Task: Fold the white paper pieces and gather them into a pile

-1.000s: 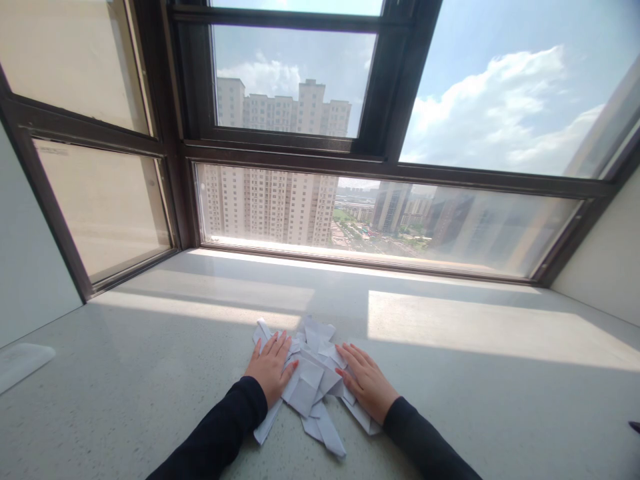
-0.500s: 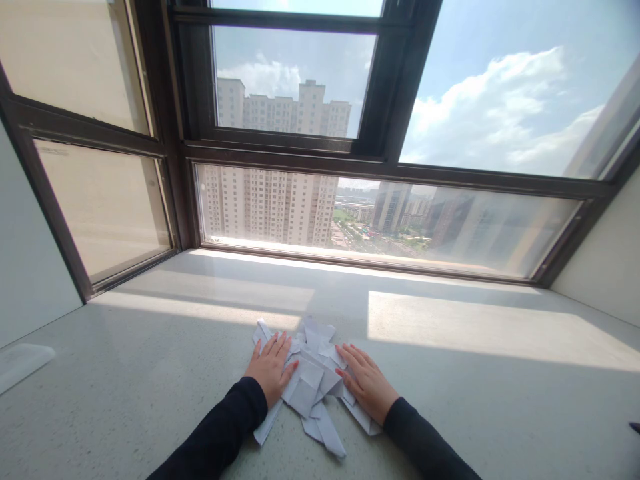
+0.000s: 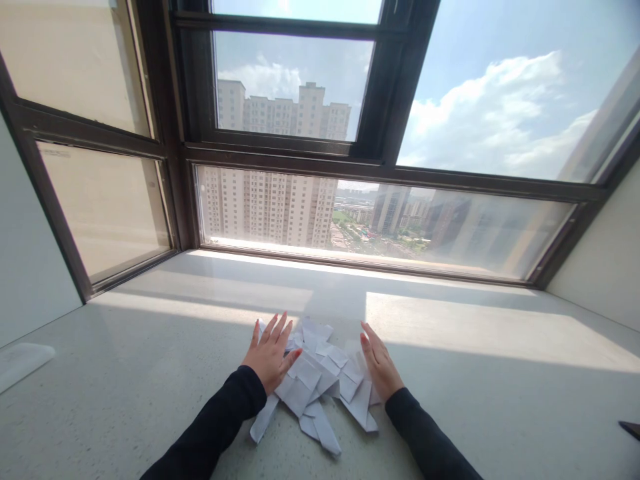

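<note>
A loose heap of folded white paper pieces (image 3: 303, 383) lies on the pale speckled sill in front of me, some pieces overlapping and a few long ones sticking out toward me. Over the heap's left side is my left hand (image 3: 270, 353), its fingers spread and hiding part of the paper; whether it touches the paper I cannot tell. At the right edge of the heap my right hand (image 3: 379, 363) is turned on its side with straight fingers, close beside the paper. Neither hand grips anything.
The speckled stone sill (image 3: 165, 387) runs up to a dark-framed window (image 3: 300, 157) with tall buildings outside. A white translucent object (image 3: 23, 363) lies at the far left. At the right edge a small dark object (image 3: 631, 429) is partly in view. Sunlight patches cross the sill.
My right hand has moved off the paper to the heap's right edge and turned sideways, uncovering pieces there. My left hand has shifted slightly up. The heap has slid a little left.
</note>
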Tool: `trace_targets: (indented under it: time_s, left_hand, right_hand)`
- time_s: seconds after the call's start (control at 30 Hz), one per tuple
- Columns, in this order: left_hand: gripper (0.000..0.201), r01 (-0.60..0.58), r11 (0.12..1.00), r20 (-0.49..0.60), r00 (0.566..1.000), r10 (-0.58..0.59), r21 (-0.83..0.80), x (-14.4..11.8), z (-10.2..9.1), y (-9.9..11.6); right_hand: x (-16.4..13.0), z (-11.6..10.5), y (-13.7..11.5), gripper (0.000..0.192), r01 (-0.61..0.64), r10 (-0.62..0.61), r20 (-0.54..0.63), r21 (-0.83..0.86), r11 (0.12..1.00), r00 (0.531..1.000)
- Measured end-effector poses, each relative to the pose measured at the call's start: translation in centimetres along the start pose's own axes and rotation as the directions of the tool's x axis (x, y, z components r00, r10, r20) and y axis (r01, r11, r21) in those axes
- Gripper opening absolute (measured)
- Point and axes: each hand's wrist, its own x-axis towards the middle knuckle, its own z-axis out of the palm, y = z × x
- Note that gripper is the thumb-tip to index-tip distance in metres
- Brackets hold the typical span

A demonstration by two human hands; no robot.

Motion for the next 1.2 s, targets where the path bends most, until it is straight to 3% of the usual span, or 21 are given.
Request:
trace_targets:
  time_s: [0.1,0.2,0.27,0.33,0.43,0.63,0.77,0.87,0.97,1.07,1.1,1.2]
  left_hand:
    - [0.054,-0.192,0.98,-0.045,0.981,0.191,-0.042,-0.2,-1.0,4.0]
    - [0.051,-0.355,0.93,-0.009,0.934,0.356,-0.097,-0.3,0.3,8.8]
    - [0.055,-0.391,0.912,0.048,0.916,0.399,-0.126,0.0,1.8,11.0]
    - [0.053,-0.331,0.936,0.082,0.936,0.341,-0.116,0.4,3.0,11.6]
    - [0.048,-0.197,0.977,0.077,0.976,0.203,-0.08,0.9,3.7,10.1]
    - [0.041,-0.023,0.999,0.045,0.999,0.025,-0.039,0.4,3.0,2.6]
    - [0.041,-0.003,1.0,0.085,0.996,0.004,-0.007,0.1,1.9,-2.4]
    - [0.045,0.004,1.0,0.1,0.995,-0.006,0.014,0.2,0.5,-4.8]
    - [0.049,-0.021,0.999,0.014,1.0,0.021,0.045,0.2,-1.0,-5.0]
    - [0.045,-0.075,0.996,-0.113,0.99,0.08,0.048,0.1,-1.7,-2.8]
    - [0.043,-0.097,0.995,-0.114,0.988,0.1,0.036,0.0,-1.6,-1.7]
    - [0.043,-0.14,0.99,0.05,0.989,0.139,0.015,-0.4,-0.3,1.7]
  right_hand:
    - [0.6,-0.2,0.5,0.056,-0.051,0.062,-0.086,0.121,0.991,0.994]
    - [0.7,-0.5,0.5,0.059,-0.084,0.102,-0.097,0.18,0.98,0.99]
    - [0.6,-0.7,0.3,0.062,-0.106,0.121,-0.07,0.188,0.976,0.99]
    - [0.5,-1.0,0.1,0.065,-0.11,0.119,-0.038,0.187,0.976,0.992]
    - [0.3,-1.1,-0.1,0.066,-0.105,0.105,0.01,0.176,0.979,0.994]
    - [-0.1,-0.5,-0.3,0.062,-0.078,0.055,0.124,0.194,0.978,0.991]
    - [-0.6,-0.3,-1.2,0.055,-0.03,0.009,0.115,0.182,0.983,0.993]
    - [-0.9,-0.3,-2.4,0.051,-0.023,-0.002,0.123,0.199,0.98,0.992]
    - [-1.4,-0.1,-3.7,0.051,-0.045,-0.011,0.276,0.196,0.98,0.961]
    - [-2.0,0.3,-4.7,0.051,0.035,-0.072,0.434,0.093,0.995,0.898]
    - [-2.2,0.4,-5.0,0.05,0.09,-0.101,0.463,0.046,0.995,0.881]
    - [-2.5,0.6,-5.3,0.048,0.224,-0.156,0.522,-0.068,0.972,0.839]
